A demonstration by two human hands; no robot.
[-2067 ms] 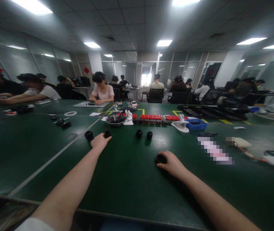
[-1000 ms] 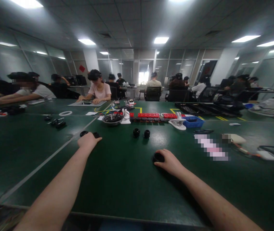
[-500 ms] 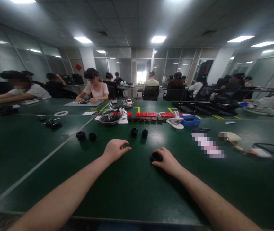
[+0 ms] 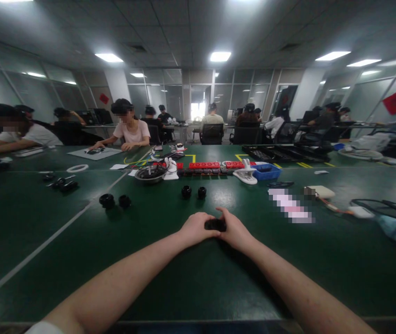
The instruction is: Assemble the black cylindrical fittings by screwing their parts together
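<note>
Both of my hands come together over the green table in front of me. Between them is a black round part, mostly covered by fingers. My left hand is curled around its left side, thumb along the near edge. My right hand grips the right side, its index finger slightly lifted. Beyond my hands stand two similar black round parts, a larger one and a smaller one. Another pair, a larger part and a smaller part, stands to the left.
Across the middle lies a red-and-black power strip, with a metal bowl, a white clip base and a blue tray around it. Cables and a white adapter lie right. A co-worker sits opposite.
My left hand has moved right to the black round part and closed on it, meeting my right hand. The camera view has turned slightly right.
</note>
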